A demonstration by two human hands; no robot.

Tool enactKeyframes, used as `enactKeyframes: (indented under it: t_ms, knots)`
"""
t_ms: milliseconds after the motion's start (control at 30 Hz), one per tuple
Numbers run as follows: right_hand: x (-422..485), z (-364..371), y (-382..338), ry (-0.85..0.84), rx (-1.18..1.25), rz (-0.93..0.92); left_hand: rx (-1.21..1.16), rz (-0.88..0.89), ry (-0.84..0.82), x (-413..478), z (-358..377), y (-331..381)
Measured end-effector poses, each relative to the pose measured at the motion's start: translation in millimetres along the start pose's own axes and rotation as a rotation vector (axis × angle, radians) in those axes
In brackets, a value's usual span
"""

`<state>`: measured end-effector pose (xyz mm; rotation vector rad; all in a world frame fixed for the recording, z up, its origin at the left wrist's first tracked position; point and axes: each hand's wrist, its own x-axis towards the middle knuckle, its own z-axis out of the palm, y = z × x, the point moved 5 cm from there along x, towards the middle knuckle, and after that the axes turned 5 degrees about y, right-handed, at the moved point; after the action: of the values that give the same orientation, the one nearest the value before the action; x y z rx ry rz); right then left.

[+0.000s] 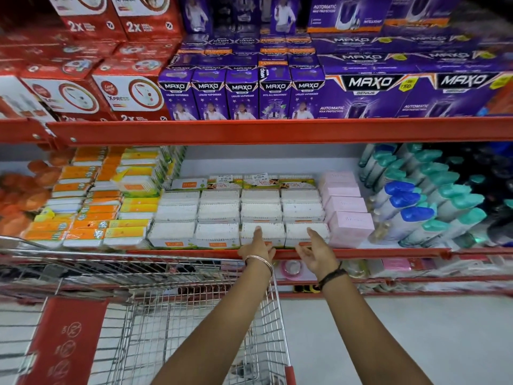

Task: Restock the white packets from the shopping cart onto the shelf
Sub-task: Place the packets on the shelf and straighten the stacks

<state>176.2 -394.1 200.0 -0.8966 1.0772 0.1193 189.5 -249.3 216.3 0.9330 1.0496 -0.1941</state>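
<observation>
I see both hands stretched out to the near edge of the red shelf [361, 252], holding nothing: the left hand [257, 247] lays an extended finger on a front-row white packet [262, 234], and the right hand [316, 254] hovers just beside it, palm turned inward, fingers loosely spread. The white packets [219, 211] fill the shelf's middle in neat rows between orange-and-yellow packs [83, 218] on the left and pink boxes [351, 225] on the right. The wire shopping cart [172, 315] stands near left, beneath my left forearm.

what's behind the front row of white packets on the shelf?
Behind the front row of white packets sit two more rows of white packets, then green-labelled packs before bare shelf back wall. Anything beneath them is covered.
</observation>
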Motion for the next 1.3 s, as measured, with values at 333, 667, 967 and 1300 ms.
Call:
enactKeyframes:
  t_ms: [333, 667, 967, 1300]
  knots:
    - [15, 13, -11, -0.002, 0.027, 0.010, 0.079, -0.038, 0.073, 7, 13, 10]
    - [-13, 19, 7, 0.041, -0.074, -0.036, 0.064, -0.047, -0.001, 8, -3, 12]
    - [-59, 95, 89, -0.175, -0.157, 0.022, -0.099, 0.059, 0.209, 41, -103, 89]
    - [-71, 157, 115, -0.178, -0.085, 0.064, -0.031, 0.022, 0.130, 71, -130, 143]
